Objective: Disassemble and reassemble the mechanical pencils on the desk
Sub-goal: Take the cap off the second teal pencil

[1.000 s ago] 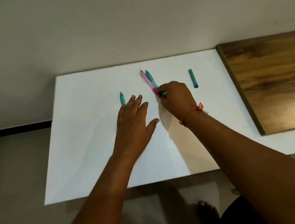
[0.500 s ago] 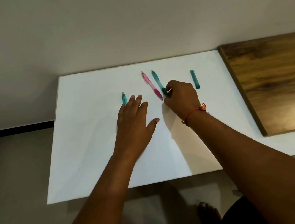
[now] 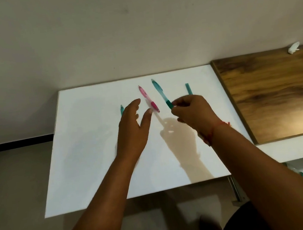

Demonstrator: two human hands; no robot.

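A teal mechanical pencil [image 3: 160, 92] is lifted off the white desk [image 3: 86, 151], with my right hand [image 3: 194, 113] pinching its dark green grip end. A pink mechanical pencil [image 3: 149, 101] lies flat on the desk just left of it. My left hand [image 3: 133, 130] hovers above the desk with fingers spread and holds nothing; its thumb is near the pink pencil's lower end. A small teal part [image 3: 121, 110] peeks out beyond the left hand's fingers. Another short teal piece [image 3: 188, 89] lies on the desk behind my right hand.
A wooden board [image 3: 281, 95] adjoins the desk on the right, with a crumpled white scrap [image 3: 293, 47] at its far edge. A plain wall rises behind the desk. The desk's front edge [image 3: 137, 195] is near my forearms, with floor below.
My right hand has picked up the teal pencil and moved it right, away from the pink one. My left hand has lifted off the desk.
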